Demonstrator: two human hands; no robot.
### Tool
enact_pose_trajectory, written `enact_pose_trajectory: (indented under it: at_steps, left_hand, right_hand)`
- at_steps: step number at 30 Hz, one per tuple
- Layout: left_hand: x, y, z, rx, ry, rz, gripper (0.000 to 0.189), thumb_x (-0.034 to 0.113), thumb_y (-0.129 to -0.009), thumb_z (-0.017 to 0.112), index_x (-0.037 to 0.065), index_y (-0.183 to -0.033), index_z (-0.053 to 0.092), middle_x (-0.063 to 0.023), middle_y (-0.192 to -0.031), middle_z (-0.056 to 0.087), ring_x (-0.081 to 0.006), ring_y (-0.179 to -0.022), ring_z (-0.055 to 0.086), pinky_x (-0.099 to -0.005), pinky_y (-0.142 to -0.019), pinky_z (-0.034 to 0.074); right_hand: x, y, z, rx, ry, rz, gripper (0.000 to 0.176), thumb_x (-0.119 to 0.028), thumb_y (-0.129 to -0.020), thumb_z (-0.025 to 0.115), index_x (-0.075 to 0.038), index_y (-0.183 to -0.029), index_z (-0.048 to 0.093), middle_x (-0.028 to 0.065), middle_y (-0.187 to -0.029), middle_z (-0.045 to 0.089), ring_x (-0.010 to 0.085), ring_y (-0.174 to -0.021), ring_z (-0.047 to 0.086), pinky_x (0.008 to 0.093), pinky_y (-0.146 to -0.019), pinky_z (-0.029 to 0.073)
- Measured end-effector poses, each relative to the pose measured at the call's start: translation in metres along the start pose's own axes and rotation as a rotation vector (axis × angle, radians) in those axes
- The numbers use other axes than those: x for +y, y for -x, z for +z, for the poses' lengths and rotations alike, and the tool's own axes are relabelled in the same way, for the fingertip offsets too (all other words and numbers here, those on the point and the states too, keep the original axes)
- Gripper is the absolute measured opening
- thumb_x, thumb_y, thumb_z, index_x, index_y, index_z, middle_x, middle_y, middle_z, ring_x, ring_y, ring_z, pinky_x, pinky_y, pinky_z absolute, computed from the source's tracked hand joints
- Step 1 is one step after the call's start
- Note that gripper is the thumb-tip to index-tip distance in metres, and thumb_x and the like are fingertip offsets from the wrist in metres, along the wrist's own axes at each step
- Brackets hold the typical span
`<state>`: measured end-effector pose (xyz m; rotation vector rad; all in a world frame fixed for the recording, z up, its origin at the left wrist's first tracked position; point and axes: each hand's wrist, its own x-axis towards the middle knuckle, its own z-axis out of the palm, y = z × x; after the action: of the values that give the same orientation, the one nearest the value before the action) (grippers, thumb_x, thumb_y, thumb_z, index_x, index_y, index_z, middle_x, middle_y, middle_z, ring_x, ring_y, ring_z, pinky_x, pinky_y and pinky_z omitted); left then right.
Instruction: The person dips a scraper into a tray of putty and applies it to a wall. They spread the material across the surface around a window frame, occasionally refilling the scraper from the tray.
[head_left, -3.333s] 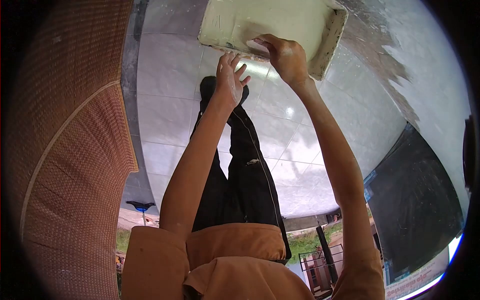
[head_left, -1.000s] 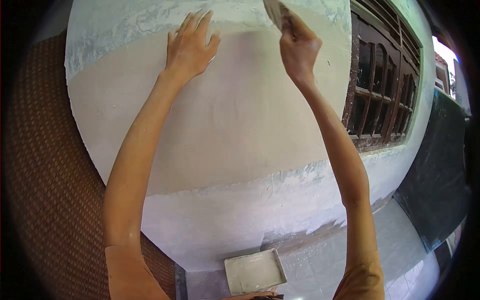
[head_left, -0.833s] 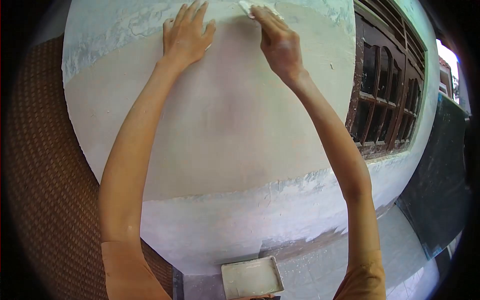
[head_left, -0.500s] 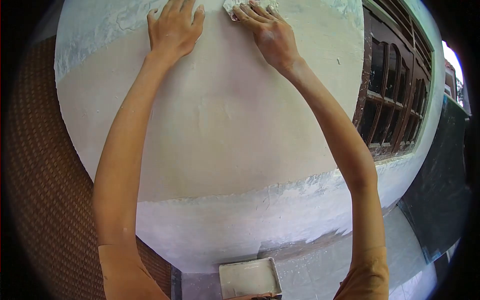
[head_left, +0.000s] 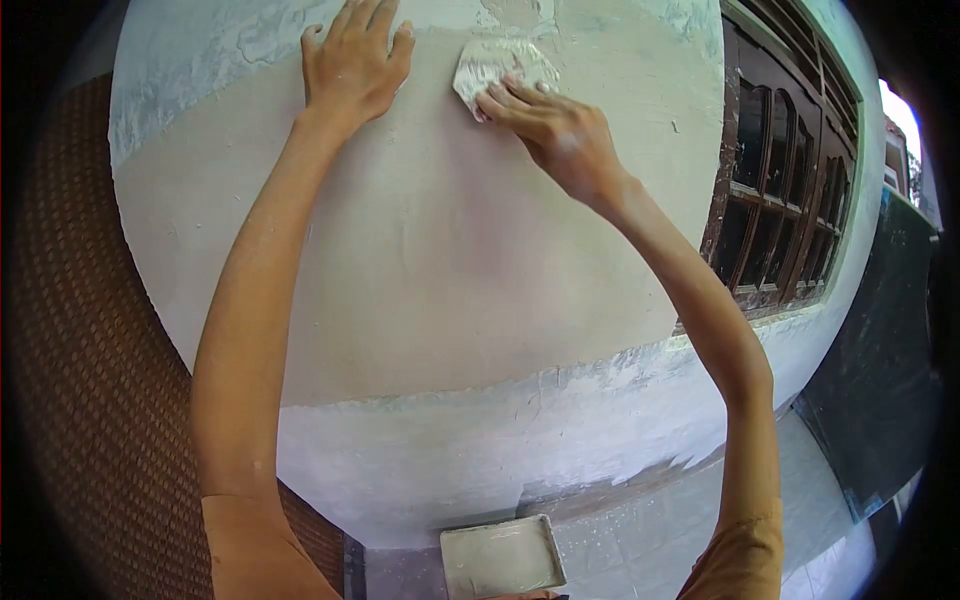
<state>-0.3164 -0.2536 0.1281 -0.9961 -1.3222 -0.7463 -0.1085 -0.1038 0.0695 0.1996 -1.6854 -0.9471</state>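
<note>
My right hand (head_left: 557, 135) presses a flat white scraper (head_left: 492, 64), smeared with putty, against the wall (head_left: 450, 260) near its top. The fingers lie spread over the lower part of the blade. My left hand (head_left: 352, 62) rests flat on the wall to the left of the scraper, fingers apart, holding nothing. The wall carries a wide beige band of fresh putty, with rough whitish plaster above and below it.
A white tray (head_left: 502, 556) of putty lies on the tiled floor at the foot of the wall. A dark wooden window frame (head_left: 775, 190) stands to the right. A brown woven panel (head_left: 80, 350) fills the left side, and a black sheet (head_left: 870, 400) hangs at the far right.
The view rose from the floor tray to the wall. My right hand brought the scraper to the wall's top and has now dragged it downward. My left hand stays planted on the wall.
</note>
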Motion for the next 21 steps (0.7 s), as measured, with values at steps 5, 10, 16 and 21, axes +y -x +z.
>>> enact_pose_trajectory:
  at_steps: [5, 10, 16, 21]
  left_hand:
    - [0.002, 0.001, 0.005, -0.023, -0.004, -0.004, 0.062, 0.033, -0.100, 0.049, 0.004, -0.153, 0.039, -0.0149, -0.160, 0.038, -0.0332, -0.149, 0.034, -0.0596, -0.119, 0.025]
    - [0.006, 0.003, 0.003, -0.075, -0.007, -0.050, 0.066, 0.031, -0.099, 0.051, 0.005, -0.156, 0.033, -0.0117, -0.164, 0.033, -0.0324, -0.151, 0.030, -0.0597, -0.120, 0.023]
    - [0.008, 0.004, -0.009, -0.134, -0.003, -0.067, 0.067, 0.031, -0.098, 0.052, 0.007, -0.157, 0.033, -0.0112, -0.165, 0.030, -0.0319, -0.152, 0.027, -0.0633, -0.120, 0.021]
    - [0.013, 0.004, -0.015, -0.160, -0.007, -0.098, 0.068, 0.031, -0.098, 0.052, 0.008, -0.158, 0.030, -0.0108, -0.166, 0.029, -0.0314, -0.153, 0.026, -0.0653, -0.120, 0.019]
  right_hand:
    - [0.016, -0.015, -0.038, 0.477, -0.018, -0.019, 0.037, 0.006, -0.085, 0.062, -0.005, -0.119, 0.070, 0.0121, -0.105, 0.076, 0.0257, -0.084, 0.075, 0.0319, -0.073, 0.061]
    - [0.053, -0.072, -0.033, 0.562, -0.565, 0.863, 0.022, -0.008, -0.099, 0.062, 0.006, -0.111, 0.074, 0.0123, -0.075, 0.072, 0.0097, -0.055, 0.060, 0.0310, -0.050, 0.050]
    - [0.100, -0.078, -0.029, 0.571, -0.450, 1.031, 0.018, -0.005, -0.095, 0.066, 0.007, -0.103, 0.076, 0.0123, -0.070, 0.072, 0.0146, -0.049, 0.061, 0.0307, -0.043, 0.047]
    - [0.105, -0.087, -0.017, 0.583, -0.512, 0.935, 0.020, -0.011, -0.093, 0.070, 0.005, -0.101, 0.078, 0.0094, -0.069, 0.071, 0.0123, -0.055, 0.061, 0.0315, -0.050, 0.049]
